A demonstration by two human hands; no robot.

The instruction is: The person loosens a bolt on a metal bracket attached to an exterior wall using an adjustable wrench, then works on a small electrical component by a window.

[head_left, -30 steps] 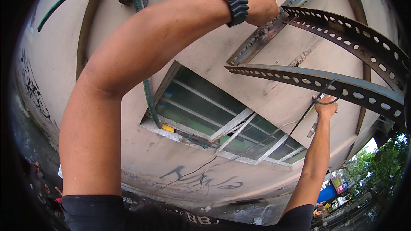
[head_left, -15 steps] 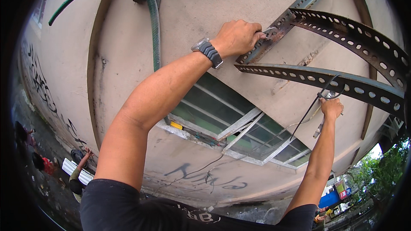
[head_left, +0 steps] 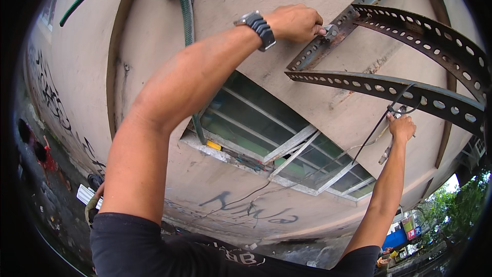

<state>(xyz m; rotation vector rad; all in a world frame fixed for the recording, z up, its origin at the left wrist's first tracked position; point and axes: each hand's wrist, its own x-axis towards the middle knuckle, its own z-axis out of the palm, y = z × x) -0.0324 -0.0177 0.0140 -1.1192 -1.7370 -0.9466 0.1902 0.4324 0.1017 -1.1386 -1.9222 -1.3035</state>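
Observation:
My left hand (head_left: 300, 23), closed, grips a small silver wrench (head_left: 332, 32) by its end. The wrench head lies against the slotted steel angle bar (head_left: 315, 54) that runs diagonally up the wall. Whatever sits under the head is hidden. Lower right, my right hand (head_left: 403, 125) is closed around a metal hand tool (head_left: 385, 154), whose kind I cannot make out. It is just below the lower bracket arm (head_left: 359, 79), a perforated angle bar projecting toward the right. A black cable (head_left: 376, 129) loops over that arm beside my right fingers.
An upper perforated arm (head_left: 420, 28) also juts right. Below my arms is a louvred window (head_left: 266, 123) with a yellow object (head_left: 213, 145) on its sill and loose wires. A green hose (head_left: 185, 15) hangs at upper left. People (head_left: 46, 156) are far below at left.
My left hand has moved slightly up and right, and the wrench head now shows broader against the bar. My right hand stays by the lower arm. The view has shifted a little.

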